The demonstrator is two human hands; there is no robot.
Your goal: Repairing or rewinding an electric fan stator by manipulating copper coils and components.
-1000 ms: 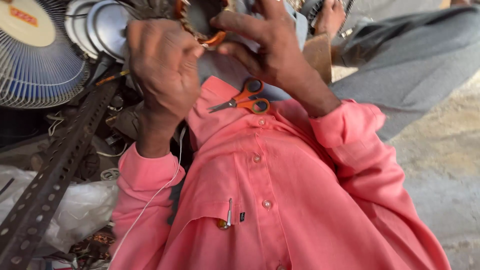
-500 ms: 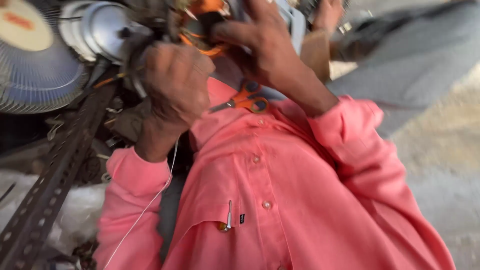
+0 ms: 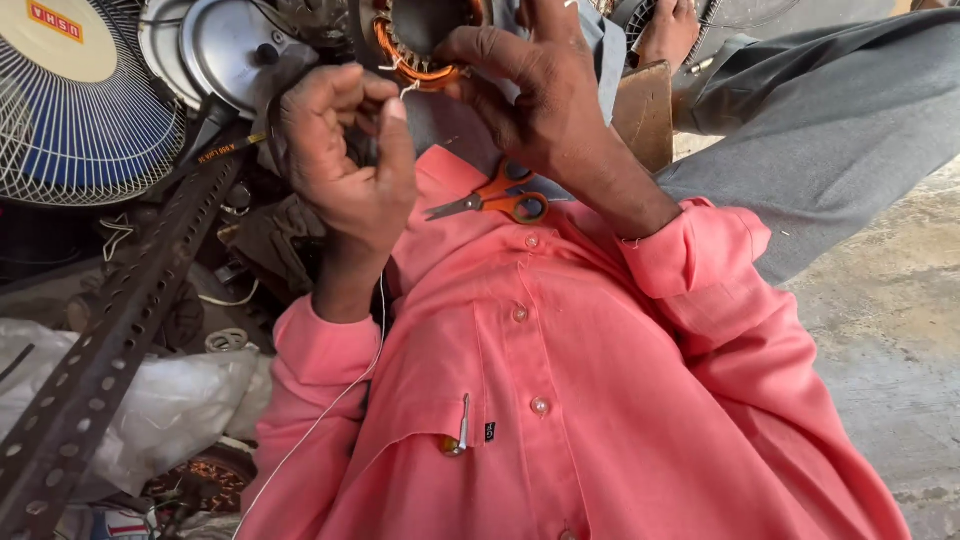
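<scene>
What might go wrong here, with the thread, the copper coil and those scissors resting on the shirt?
1. The scissors lie loose on the pink shirt, points open; a shift of the body might tip them off or jab.
2. The white thread hangs slack from the left hand and may snag.
3. The right hand presses the motor winding; a hard tug might harm its copper wires.

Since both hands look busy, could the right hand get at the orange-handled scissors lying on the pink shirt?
Probably yes: the orange-handled scissors lie uncovered just beneath the right hand, though its fingers grip the copper-wound motor coil.
</scene>
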